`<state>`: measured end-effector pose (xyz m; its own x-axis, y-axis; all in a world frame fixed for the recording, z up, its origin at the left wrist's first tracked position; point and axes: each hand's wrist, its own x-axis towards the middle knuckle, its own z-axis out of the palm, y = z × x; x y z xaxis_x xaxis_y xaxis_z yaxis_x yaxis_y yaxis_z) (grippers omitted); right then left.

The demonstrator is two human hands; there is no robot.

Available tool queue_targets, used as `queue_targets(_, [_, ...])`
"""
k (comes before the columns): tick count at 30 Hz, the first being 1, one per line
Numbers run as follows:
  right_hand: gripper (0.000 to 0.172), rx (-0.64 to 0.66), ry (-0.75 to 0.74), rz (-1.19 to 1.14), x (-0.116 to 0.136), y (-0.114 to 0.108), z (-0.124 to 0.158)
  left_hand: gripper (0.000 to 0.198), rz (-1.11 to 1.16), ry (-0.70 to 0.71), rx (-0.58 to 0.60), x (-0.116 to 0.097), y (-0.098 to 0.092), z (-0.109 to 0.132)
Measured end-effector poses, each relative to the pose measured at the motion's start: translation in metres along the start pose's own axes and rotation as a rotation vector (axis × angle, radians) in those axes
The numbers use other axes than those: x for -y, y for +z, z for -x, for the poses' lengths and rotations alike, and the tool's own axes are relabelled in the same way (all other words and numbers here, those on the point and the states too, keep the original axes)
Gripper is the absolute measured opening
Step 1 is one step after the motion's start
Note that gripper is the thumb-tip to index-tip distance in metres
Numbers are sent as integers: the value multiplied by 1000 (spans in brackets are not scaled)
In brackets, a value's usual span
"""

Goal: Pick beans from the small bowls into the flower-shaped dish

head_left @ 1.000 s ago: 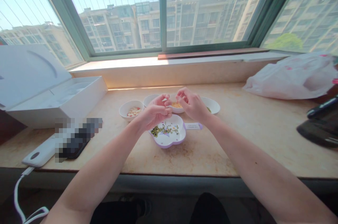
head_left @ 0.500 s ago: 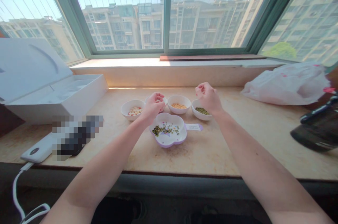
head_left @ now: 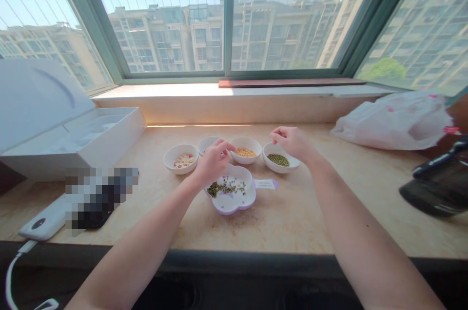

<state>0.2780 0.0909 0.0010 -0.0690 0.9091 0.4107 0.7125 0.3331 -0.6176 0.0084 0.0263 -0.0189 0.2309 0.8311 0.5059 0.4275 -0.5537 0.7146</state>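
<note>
My left hand hovers over the back left rim of a flower-shaped white dish with a purple edge. Its fingers are curled together, and anything between them is too small to make out. Green beans lie scattered in the dish, mixed with a few pale bits. My right hand is over the back of the right bowl, fingers pinched. That bowl holds green mung beans. My left hand partly covers a white bowl, whose contents are mostly hidden.
Yellow beans or kernels fill another white bowl; pale, reddish-edged pieces lie in the leftmost one. An open white box, a power bank and a blurred dark item stand left. At right are a plastic bag and a black object.
My left hand has shifted right and slightly towards me, near the dish. My right hand has moved slightly right, uncovering more mung beans. The whole view has tilted a little.
</note>
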Motion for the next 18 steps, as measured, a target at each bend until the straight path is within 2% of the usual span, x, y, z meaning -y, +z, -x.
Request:
queue_targets(2, [29,3,13,9,-5,-4,0,29,-29,-1,7,0,1,1])
queue_targets(6, [30,-90,27,72,-12,-6,8,29,-107,21,29,5,2,0])
queue_targets(10, [28,-237,42,136,-15,0,33,25,-190,82,5,11,-2,-1])
queue_targets(12, [27,-270,49,179,-19,6,49,25,-223,99,-9,12,-5,1])
queue_targets(15, [30,-314,20,217,-26,14,68,21,-258,51,-77,10,-9,11])
queue_targets(18, [32,-351,-36,246,-32,18,77,20,-297,10,-88,8,-11,25])
